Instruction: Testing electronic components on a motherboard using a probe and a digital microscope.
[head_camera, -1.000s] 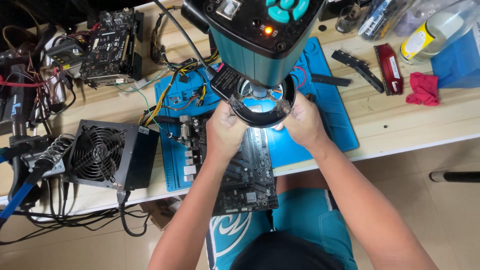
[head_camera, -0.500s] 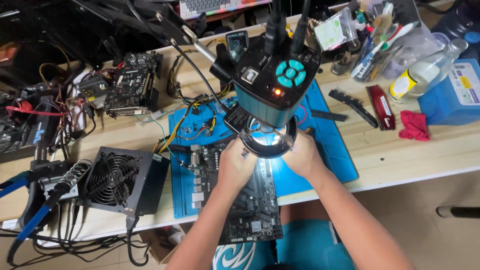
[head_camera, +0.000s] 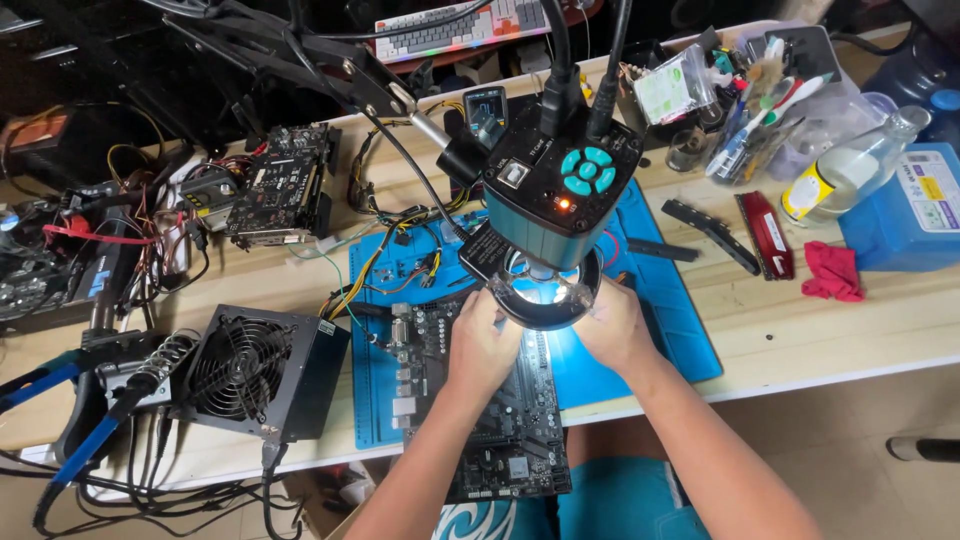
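Both hands at the microscope ring light over the motherboard, near bench edge. Left hand and right hand pinching its rim. Risk: board overhangs edge, a nudge could tip it off.

Microscope head overhangs motherboard; mat's right side open.

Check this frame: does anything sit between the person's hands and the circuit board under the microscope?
Nothing visible does. The left hand and right hand both rest on the circuit board. The microscope's ring light hangs just above, hiding the fingertips, so the exact contact there cannot be seen.
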